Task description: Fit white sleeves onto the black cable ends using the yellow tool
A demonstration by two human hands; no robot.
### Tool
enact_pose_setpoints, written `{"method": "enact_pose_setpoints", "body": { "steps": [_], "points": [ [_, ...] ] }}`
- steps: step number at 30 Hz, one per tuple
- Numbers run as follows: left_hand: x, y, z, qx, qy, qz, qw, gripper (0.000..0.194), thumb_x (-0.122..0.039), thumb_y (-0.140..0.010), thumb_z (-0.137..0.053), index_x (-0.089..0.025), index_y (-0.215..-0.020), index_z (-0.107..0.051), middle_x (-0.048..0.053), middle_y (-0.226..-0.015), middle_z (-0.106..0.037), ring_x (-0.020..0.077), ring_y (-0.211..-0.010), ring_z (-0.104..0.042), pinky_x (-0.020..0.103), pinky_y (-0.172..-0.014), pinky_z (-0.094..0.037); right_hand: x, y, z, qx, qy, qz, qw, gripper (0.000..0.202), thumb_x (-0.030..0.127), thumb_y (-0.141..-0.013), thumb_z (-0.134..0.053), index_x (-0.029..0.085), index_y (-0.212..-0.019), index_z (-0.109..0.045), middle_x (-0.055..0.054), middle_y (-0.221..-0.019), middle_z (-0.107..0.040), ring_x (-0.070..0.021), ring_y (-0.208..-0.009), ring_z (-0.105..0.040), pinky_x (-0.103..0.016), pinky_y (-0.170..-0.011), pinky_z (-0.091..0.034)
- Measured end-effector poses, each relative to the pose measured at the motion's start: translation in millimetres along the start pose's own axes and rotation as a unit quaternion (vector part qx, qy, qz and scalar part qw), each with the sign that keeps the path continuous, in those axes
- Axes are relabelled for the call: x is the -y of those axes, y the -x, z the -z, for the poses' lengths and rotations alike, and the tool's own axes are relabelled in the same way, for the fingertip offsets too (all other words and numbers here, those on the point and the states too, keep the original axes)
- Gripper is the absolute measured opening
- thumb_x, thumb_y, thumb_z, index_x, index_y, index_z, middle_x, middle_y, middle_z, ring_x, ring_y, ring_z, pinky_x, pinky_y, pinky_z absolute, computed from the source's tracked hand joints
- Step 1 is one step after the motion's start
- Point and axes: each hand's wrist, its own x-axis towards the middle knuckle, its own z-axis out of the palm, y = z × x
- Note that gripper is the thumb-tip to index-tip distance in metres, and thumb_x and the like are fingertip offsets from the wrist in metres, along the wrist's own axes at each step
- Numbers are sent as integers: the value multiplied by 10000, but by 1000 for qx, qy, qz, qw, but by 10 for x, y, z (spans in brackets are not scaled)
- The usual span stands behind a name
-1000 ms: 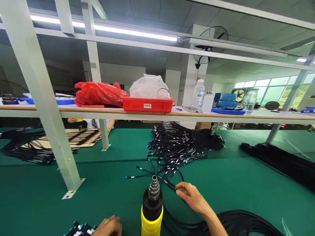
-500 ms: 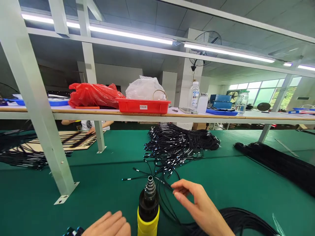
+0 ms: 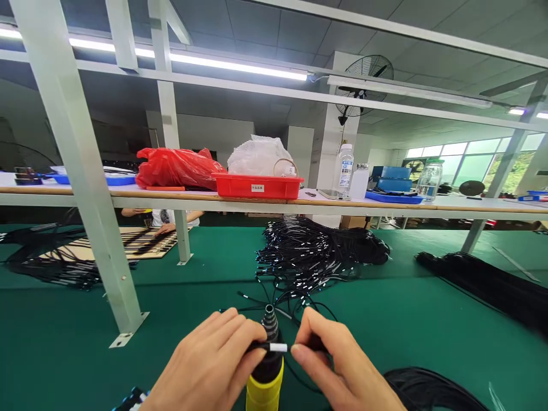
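Green table: spreads around and beyond the yellow tool (image 3: 264, 393).
Shelf (image 3: 197, 201): crosses above the table, well behind the yellow tool.
Cable heap (image 3: 317, 245): black, flecked with white, on the table beyond the yellow tool and slightly right.
Long black bundle (image 3: 483, 285): far right of the yellow tool.
Red bin (image 3: 257, 185): on the shelf, behind the yellow tool.
Left hand (image 3: 209, 357): just left of the yellow tool, thumb and fingertips closed in a pinch on the cable.
Right hand (image 3: 338, 357): just right of the yellow tool, thumb and forefinger nearly together beside the white sleeve; how firmly they grip, I cannot tell.
Cable (image 3: 258, 346): black, level between the hands, crossing before the yellow tool's dark collar; contact cannot be told.
White sleeve (image 3: 278, 347): on the cable, in front of the yellow tool.
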Motion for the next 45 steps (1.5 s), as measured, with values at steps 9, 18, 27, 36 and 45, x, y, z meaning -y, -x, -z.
{"method": "enact_pose_setpoints", "body": {
  "steps": [9, 18, 27, 36, 45],
  "points": [
    [244, 165, -210, 86, 55, 137, 985, 335, -425, -1006, -305, -269, -829, -542, -23, -786, -620, 181, -678, -585, 300, -633, -464, -52, -249, -23, -33, 11, -12, 999, 198, 278, -939, -486, 222, -756, -431, 39, -753, -485, -138, -718, -410, -230, -616, -321],
    [305, 15, -356, 139, 193, 287, 928, 428, -549, -963, -274, -244, -698, -416, -31, -695, -496, 173, -639, -471, 271, -575, -357, -92, -360, -10, -47, 24, 3, 999, 203, 252, -933, -472, 222, -741, -415, 49, -726, -480, -129, -677, -417, -232, -589, -321],
    [388, 19, -450, 120, 234, 313, 912, 426, -571, -949, -349, -234, -712, -455, -50, -662, -455, 155, -613, -398, 260, -556, -286, -139, -494, -45, -60, 60, 9, 996, 188, 216, -906, -485, 217, -732, -413, 50, -709, -499, -130, -679, -439, -233, -600, -316],
    [371, -12, -443, 109, 232, 309, 916, 360, -506, -962, -382, -234, -754, -492, -38, -706, -527, 169, -656, -477, 261, -573, -330, -165, -514, -62, -71, 75, 14, 995, 165, 197, -885, -503, 212, -732, -442, 49, -686, -514, -126, -649, -451, -237, -584, -302],
    [379, -3, -456, 105, 226, 306, 919, 296, -469, -953, -428, -238, -792, -521, -36, -749, -569, 172, -693, -517, 261, -619, -382, -173, -518, -79, -77, 87, -3, 993, 148, 198, -870, -515, 215, -735, -457, 42, -687, -539, -135, -661, -470, -237, -584, -301]
  ]
}}
